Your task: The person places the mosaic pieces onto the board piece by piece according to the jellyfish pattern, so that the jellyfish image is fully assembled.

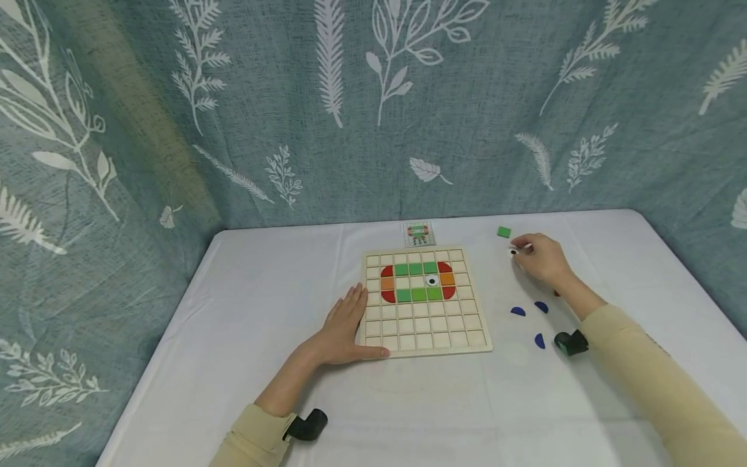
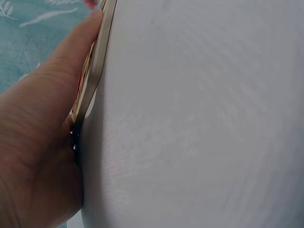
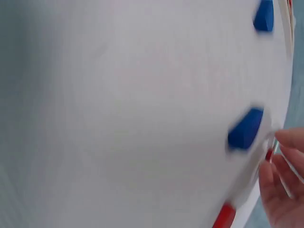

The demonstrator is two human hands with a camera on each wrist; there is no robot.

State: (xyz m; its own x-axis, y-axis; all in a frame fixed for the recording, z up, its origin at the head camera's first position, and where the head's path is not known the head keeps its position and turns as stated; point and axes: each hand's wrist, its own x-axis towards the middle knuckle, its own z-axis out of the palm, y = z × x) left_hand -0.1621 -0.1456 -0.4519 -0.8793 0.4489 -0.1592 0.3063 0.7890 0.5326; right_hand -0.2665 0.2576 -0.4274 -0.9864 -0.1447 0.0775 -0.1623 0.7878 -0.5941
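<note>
A square wooden grid board (image 1: 428, 324) lies on the table, bearing green, red and orange tiles in a ring and a round eye tile (image 1: 432, 281) inside it. My left hand (image 1: 344, 327) rests against the board's left edge, fingers straight, thumb along the near edge; in the left wrist view the thumb (image 2: 71, 52) lies along the board's side. To the right of the board, my right hand (image 1: 543, 259) pinches a second white eye tile (image 1: 513, 251) between thumb and fingertips. The right wrist view shows that hand (image 3: 285, 175) only at its edge, blurred.
A small pattern card (image 1: 418, 234) lies beyond the board. A green square tile (image 1: 504, 231) lies past my right hand. Several dark blue half-round tiles (image 1: 517, 312) are scattered right of the board. A red piece (image 1: 557, 294) shows partly under the right forearm.
</note>
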